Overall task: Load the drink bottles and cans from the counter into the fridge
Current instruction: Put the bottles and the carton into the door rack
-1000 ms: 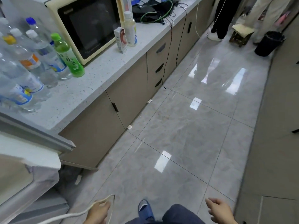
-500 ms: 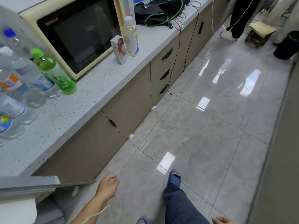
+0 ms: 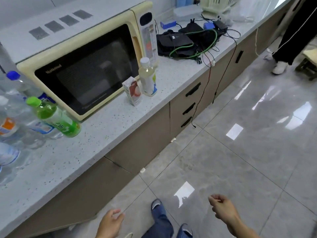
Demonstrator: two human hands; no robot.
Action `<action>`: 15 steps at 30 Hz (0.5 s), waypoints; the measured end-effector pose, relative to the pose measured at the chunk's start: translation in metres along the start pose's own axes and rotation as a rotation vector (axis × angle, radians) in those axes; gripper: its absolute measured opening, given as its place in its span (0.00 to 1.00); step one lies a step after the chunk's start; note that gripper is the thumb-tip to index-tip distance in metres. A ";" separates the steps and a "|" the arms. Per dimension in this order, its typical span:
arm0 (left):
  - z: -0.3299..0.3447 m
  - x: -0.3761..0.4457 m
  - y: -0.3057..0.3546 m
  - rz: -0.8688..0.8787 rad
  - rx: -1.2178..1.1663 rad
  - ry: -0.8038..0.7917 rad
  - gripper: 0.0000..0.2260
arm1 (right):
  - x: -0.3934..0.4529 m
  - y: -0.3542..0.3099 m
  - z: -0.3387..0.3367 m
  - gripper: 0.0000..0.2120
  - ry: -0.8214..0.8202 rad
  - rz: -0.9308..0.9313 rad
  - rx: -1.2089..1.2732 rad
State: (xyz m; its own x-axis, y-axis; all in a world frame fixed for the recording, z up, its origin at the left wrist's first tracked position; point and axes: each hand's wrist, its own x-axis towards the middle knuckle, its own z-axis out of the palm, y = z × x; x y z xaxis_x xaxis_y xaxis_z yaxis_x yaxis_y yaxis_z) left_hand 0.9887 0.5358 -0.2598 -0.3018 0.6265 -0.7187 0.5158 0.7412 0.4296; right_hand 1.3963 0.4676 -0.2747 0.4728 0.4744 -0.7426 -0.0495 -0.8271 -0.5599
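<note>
The view has swung up and along the counter (image 3: 106,134): a second ago the fridge edge filled the lower left of the frame, and now it is out of sight, with the microwave (image 3: 82,66) large in the upper left. So the person has turned away from the fridge and is facing the drinks again, which I read as the start of another fetch.

Both hands hang low at the bottom of the frame, over the floor tiles and well apart from the counter. The left hand (image 3: 109,224) has its fingers loosely bent and carries nothing; half a second ago it was reaching out lower left. The right hand (image 3: 223,209), barely in view then, now shows whole, its fingers loosely curled, also with nothing in it.

The drinks wait on the counter. A green bottle (image 3: 53,117) stands at the left, just in front of a cluster of clear water bottles (image 3: 15,127) running off the left edge. Further along, in front of the microwave's right corner, a pale bottle (image 3: 148,79) stands just beside a small carton (image 3: 133,91). No cans are visible.

Plenty is left to load, I would say.
</note>
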 end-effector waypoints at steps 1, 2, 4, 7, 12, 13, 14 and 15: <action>0.002 0.004 0.016 0.024 -0.015 -0.005 0.11 | 0.006 -0.021 0.006 0.05 -0.021 -0.026 -0.007; 0.003 0.008 0.033 0.060 -0.026 -0.011 0.11 | 0.011 -0.042 0.012 0.05 -0.046 -0.050 -0.015; 0.005 0.014 0.075 0.155 -0.037 -0.036 0.09 | 0.017 -0.084 0.025 0.04 -0.091 -0.089 -0.020; 0.000 0.021 0.152 0.310 -0.117 -0.055 0.07 | 0.025 -0.149 0.044 0.05 -0.117 -0.174 -0.027; -0.020 0.037 0.287 0.538 -0.197 0.063 0.14 | 0.041 -0.275 0.071 0.10 -0.149 -0.473 -0.051; -0.024 0.040 0.311 0.556 -0.208 0.115 0.18 | 0.044 -0.300 0.076 0.12 -0.143 -0.536 -0.047; -0.029 0.043 0.334 0.565 -0.220 0.171 0.21 | 0.046 -0.324 0.080 0.14 -0.138 -0.592 -0.043; -0.032 0.046 0.355 0.566 -0.234 0.217 0.25 | 0.048 -0.347 0.085 0.17 -0.135 -0.643 -0.038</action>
State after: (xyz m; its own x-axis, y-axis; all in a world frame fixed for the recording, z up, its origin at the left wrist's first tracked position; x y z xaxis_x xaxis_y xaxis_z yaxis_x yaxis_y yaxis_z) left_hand 1.1320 0.8355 -0.1228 -0.2022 0.9520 -0.2298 0.4615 0.2996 0.8351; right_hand 1.3614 0.8029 -0.1473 0.2833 0.9092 -0.3052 0.2383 -0.3750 -0.8959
